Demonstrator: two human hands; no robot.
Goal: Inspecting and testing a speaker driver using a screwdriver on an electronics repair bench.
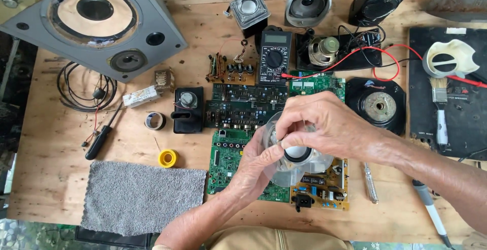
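- Both your hands, left hand (258,166) and right hand (319,126), grip a clear plastic speaker cone (294,166) mid-frame.
- Green circuit boards (228,161) underneath, on the desk (56,143).
- Grey speaker cabinet (96,22) upper left, woofer hole empty.

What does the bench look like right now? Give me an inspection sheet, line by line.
Surface: wooden table, worn, crowded.
Job's things: small clear-framed speaker driver held above green circuit boards.
Clutter: grey speaker cabinet, multimeter, grey cloth, yellow tape roll, screwdriver, paintbrush.
Grippers: left hand supports the driver from below; right hand pinches its top.
Cables: red meter lead; black coil at left.
Surroundings: floor below the near edge, too little visible to describe.
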